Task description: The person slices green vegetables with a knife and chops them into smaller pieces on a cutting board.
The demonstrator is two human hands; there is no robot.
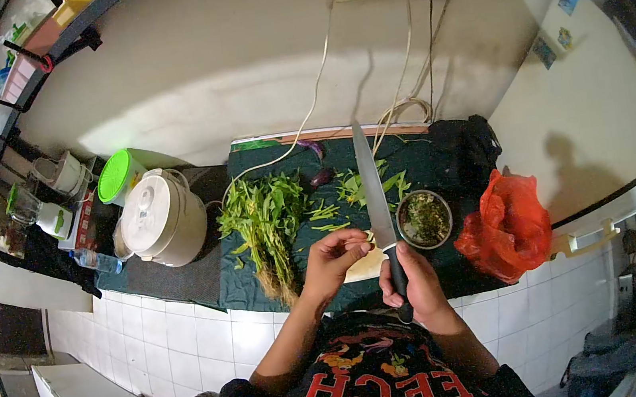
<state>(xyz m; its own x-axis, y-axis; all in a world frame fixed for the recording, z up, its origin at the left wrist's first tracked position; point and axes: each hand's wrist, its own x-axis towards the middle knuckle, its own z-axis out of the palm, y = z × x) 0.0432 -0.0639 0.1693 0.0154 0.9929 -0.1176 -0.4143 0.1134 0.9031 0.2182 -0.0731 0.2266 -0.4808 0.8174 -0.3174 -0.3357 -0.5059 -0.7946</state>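
Observation:
My right hand [416, 283] is closed around the black handle of a large kitchen knife [372, 183], its long blade pointing up and away from me. Just left of the blade, the fingers of my left hand [336, 262] pinch a small pale piece [369, 236], too small to name. A pale cutting board [365, 267] shows partly beneath my hands. Beyond them lie cut green stems [325, 212] and loose leaves [351, 188]. Right of the blade stands a round metal bowl [450, 217] holding chopped greens and pale bits.
A big bunch of leafy greens with roots [264, 214] lies on the dark green cloth [237, 285] at left. A white rice cooker [164, 219] stands farther left. Purple eggplants [322, 178] lie behind; a red plastic bag [508, 226] sits right. Cords [317, 90] hang down the wall.

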